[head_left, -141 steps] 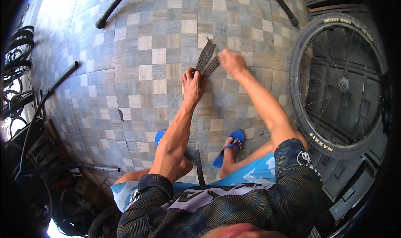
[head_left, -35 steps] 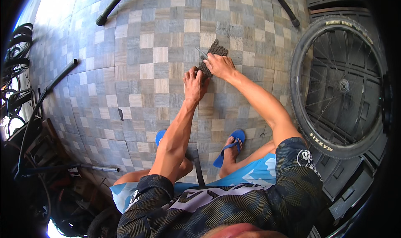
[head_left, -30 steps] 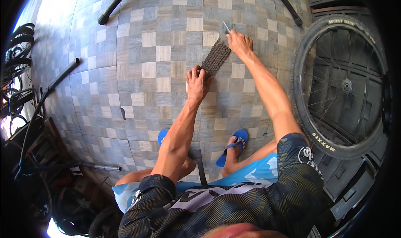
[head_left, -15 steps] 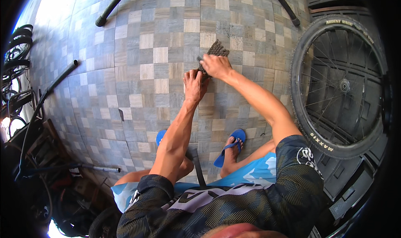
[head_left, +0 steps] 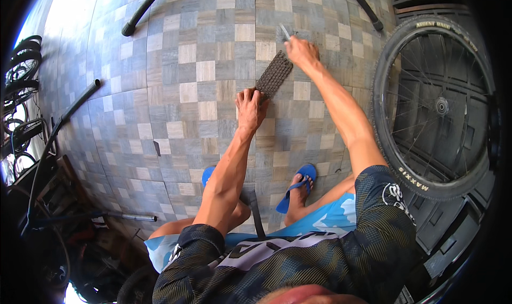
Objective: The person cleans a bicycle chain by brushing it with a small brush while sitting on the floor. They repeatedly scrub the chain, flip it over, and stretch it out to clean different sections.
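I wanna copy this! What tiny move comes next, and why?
Perhaps the right hand should bring its thin grey tool onto the dark knobbly chain-like strip: the left hand holds one end, and the tool is past the other.

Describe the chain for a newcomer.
From the wheel at right, look left across the checkered floor. The left hand holds the near end of a dark chain. Packed rows of links distinguish it from the pale tool in the right hand.
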A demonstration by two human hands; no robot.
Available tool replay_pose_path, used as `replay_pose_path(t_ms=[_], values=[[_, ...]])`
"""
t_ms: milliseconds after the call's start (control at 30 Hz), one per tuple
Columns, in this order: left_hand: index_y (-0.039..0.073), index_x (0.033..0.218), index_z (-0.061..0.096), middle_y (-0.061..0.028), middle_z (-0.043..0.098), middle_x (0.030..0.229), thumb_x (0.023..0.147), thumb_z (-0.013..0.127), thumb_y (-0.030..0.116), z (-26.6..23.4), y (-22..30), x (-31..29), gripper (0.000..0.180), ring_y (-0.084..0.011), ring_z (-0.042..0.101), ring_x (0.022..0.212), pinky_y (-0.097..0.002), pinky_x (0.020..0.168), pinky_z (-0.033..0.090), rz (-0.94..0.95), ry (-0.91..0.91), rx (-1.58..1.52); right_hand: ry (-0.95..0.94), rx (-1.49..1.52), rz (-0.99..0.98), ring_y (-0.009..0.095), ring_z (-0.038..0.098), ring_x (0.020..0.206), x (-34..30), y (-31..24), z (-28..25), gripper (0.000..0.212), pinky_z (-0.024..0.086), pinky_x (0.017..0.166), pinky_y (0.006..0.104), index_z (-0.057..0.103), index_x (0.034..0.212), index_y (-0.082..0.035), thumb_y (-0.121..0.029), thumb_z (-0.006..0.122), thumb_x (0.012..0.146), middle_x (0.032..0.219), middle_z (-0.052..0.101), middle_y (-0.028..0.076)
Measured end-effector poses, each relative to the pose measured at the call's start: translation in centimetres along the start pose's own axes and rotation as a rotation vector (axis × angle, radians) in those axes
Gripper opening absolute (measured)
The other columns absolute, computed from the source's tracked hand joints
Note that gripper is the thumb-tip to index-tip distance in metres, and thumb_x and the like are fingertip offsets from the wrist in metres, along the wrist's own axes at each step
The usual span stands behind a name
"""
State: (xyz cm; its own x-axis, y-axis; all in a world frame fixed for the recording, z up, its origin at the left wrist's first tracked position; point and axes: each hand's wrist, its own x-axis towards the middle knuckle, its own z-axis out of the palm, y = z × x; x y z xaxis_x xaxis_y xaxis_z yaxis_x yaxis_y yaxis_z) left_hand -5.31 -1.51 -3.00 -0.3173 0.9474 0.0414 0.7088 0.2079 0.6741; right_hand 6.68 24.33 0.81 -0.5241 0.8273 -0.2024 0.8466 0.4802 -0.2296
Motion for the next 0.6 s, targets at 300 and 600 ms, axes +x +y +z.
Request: replay_pose_path(t_ms=[300, 600], values=[[0.011, 0.114, 0.068, -0.0130, 0.055, 0.127, 0.084, 0.082, 0.026, 0.0, -0.5, 0.2, 0.037, -0.0381, 0.048, 0.118, -0.0535, 0.101, 0.040, 0.004, 0.015, 0.020, -0.120, 0.080, -0.015, 0.025, 0.062, 0.052, -1.5, -3.1, -0.8, 0.036, 0.055, 0.053, 0.0461, 0.063, 0.105, -0.002, -0.033, 0.046, 0.111, 0.067, 0.063, 0.008], [0.009, 0.113, 0.067, -0.0141, 0.055, 0.126, 0.085, 0.081, 0.026, -0.3, 0.0, 0.2, 0.035, -0.0391, 0.048, 0.117, -0.0535, 0.102, 0.040, -0.007, 0.002, -0.014, -0.039, -0.079, -0.232, 0.041, 0.074, 0.076, -2.1, -0.9, -0.2, 0.027, 0.058, 0.067, 0.0541, 0.064, 0.106, -0.003, -0.029, 0.056, 0.105, 0.084, 0.074, 0.020]])
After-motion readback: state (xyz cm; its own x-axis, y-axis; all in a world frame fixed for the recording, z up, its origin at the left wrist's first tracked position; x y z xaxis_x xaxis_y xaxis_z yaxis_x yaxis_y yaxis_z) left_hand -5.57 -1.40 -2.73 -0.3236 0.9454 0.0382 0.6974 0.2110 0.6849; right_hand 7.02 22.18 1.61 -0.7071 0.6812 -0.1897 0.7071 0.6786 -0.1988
